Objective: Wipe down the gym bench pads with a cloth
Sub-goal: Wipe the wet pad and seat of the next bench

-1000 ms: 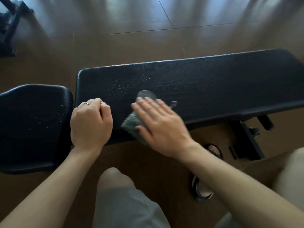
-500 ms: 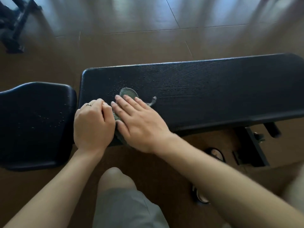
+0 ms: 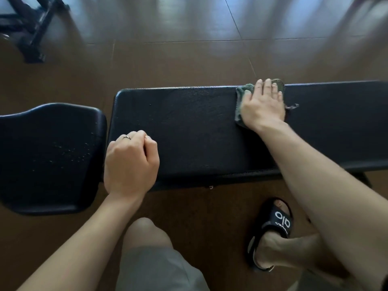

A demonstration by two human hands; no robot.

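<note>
Since 0.5 s ago, right hand [image 3: 263, 106] has swept the cloth [image 3: 239, 101] from beside the left hand [image 3: 131, 162] to the far edge of the long pad [image 3: 199, 131], approx. mid-length; droplets near the left end are gone. Right fingers flat, pressing cloth onto pad; left hand clenched, holding nothing, resting on near-left corner. Step in hand: wiping long pad; next move prob. calls for strokes over the right portion, then the seat pad [image 3: 48, 156], which carries droplets. Count: 2 pads; 1 cloth; 2 hands; 1 sandal [image 3: 273, 229] on floor [image 3: 189, 59].
</note>
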